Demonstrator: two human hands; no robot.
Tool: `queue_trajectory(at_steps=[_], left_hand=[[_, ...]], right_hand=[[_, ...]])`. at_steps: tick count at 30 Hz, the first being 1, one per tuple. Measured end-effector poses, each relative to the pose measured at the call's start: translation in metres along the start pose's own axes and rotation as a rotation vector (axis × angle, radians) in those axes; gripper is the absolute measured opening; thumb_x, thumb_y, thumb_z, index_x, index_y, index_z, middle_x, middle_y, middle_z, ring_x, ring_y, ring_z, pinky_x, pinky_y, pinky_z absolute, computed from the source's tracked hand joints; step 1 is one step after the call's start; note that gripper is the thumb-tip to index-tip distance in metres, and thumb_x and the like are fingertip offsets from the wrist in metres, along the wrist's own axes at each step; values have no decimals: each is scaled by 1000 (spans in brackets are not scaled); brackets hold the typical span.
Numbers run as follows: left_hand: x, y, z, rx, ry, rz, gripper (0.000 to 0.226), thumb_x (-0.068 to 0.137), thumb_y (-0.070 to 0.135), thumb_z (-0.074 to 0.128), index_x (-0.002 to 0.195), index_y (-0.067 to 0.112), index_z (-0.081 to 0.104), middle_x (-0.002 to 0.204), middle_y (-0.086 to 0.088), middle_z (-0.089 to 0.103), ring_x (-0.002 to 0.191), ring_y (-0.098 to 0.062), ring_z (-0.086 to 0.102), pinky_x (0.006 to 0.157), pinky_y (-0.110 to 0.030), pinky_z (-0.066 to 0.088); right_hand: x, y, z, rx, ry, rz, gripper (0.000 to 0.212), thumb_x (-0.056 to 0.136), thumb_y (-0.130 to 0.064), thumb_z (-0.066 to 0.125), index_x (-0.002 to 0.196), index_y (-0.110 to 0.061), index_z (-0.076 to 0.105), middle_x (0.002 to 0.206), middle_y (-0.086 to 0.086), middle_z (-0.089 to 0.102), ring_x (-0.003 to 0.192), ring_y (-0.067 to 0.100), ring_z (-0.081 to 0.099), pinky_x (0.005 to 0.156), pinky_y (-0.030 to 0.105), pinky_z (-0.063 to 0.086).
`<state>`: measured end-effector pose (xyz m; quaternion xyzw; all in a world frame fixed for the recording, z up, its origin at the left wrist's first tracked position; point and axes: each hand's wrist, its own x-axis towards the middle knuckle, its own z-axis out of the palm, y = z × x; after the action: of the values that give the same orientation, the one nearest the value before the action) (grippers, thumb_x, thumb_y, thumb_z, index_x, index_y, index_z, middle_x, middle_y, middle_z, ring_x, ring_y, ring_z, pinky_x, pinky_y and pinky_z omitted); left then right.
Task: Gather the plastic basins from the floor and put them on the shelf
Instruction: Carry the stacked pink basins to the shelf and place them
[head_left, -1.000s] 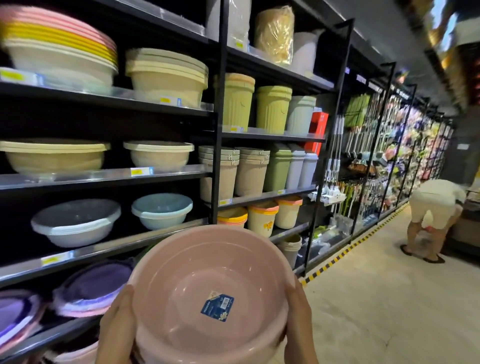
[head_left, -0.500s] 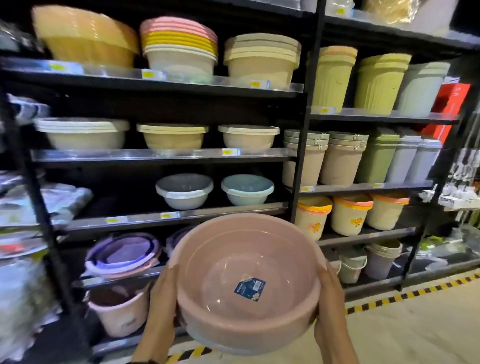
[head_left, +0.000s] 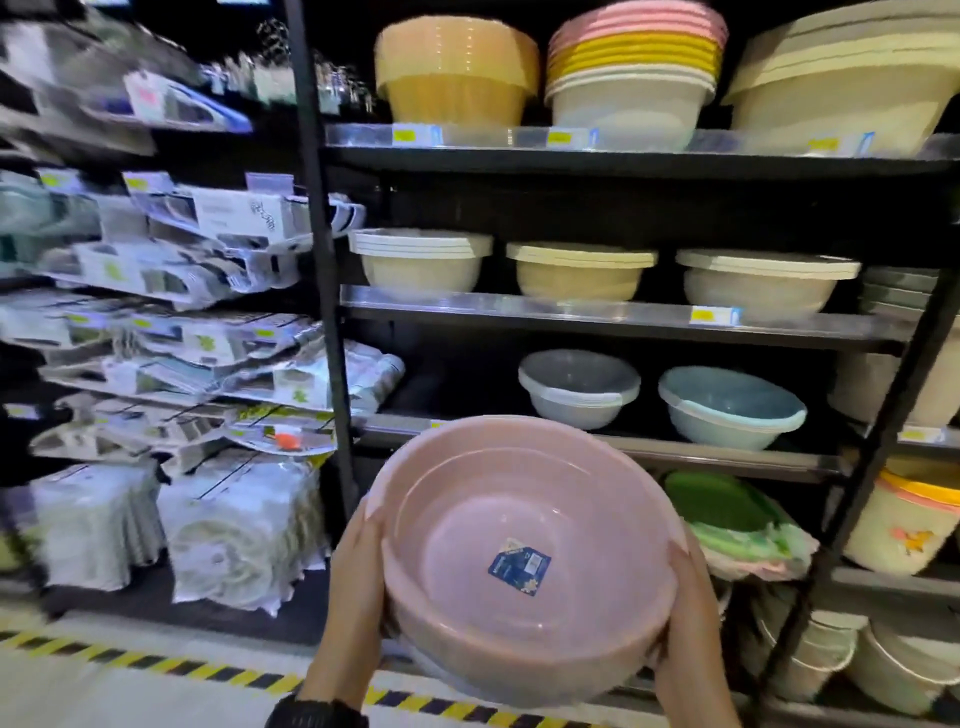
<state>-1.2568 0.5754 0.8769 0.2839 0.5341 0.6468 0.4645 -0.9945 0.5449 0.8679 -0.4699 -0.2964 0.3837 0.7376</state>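
Nearest, at the bottom centre of the frame, two bare hands hold a pink plastic basin (head_left: 524, 561) tilted toward the camera. The left hand (head_left: 358, 577) is wrapped around its left wall and the right hand (head_left: 685, 618) around its right wall, fingers curled under the rim. A second rim edge shows beneath it, so it may be a nested stack; I cannot tell how many. One blue sticker (head_left: 518, 565) sits inside on the bottom. A black watch (head_left: 317, 712) is on the left wrist.

Below, a yellow-and-black striped line (head_left: 130, 662) runs along the floor at the lower left.

Behind the basin stands a black shelf unit (head_left: 597, 317). Lower right of the basin lies a green lid stack (head_left: 727, 514). One shelf up, right of centre, are two basins: a grey basin (head_left: 579, 387) and a pale blue basin (head_left: 730, 405), just beside each other. Above them sit three cream basin stacks (head_left: 582, 270) in a row. On the top shelf are three more: an orange-tan basin (head_left: 457, 73), a pink, yellow and white stack (head_left: 634, 67), and a large cream stack (head_left: 841, 78).

At the left of the frame, blurred packaged goods (head_left: 171, 353) fill a neighbouring rack.
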Motion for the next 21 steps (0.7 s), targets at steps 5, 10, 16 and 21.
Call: queue_trajectory(at_steps=[5,10,16,21], left_hand=[[69,26,-16,-19,31,29,21,88,42,66,96,26,77,90,0,78,77,-22,72,62,-34,53],[127,37,-11,-31,40,37,26,93,37,59,107,21,75,102,-5,77,94,-27,70,77,-41,56],[207,42,24,-58,12,26,32,84,40,64,107,21,76,100,-5,77,93,-29,71,74,-41,56],[284,33,54,-26,14,60,50,76,50,59,114,22,74,111,-8,75,107,-32,69,98,-56,52]], right_hand=[[21,28,69,61,16,20,47,100,-18,45,145,-31,40,139,4,56,127,28,52,110,54,37],[60,31,118,101,127,45,52,96,-2,50,146,-10,35,138,18,54,127,36,52,108,54,40],[117,42,168,105,65,113,34,99,-19,49,133,-16,55,131,14,60,119,34,55,106,49,41],[181,65,203,45,101,140,29,94,-32,58,81,-55,69,88,-24,72,88,9,68,81,39,50]])
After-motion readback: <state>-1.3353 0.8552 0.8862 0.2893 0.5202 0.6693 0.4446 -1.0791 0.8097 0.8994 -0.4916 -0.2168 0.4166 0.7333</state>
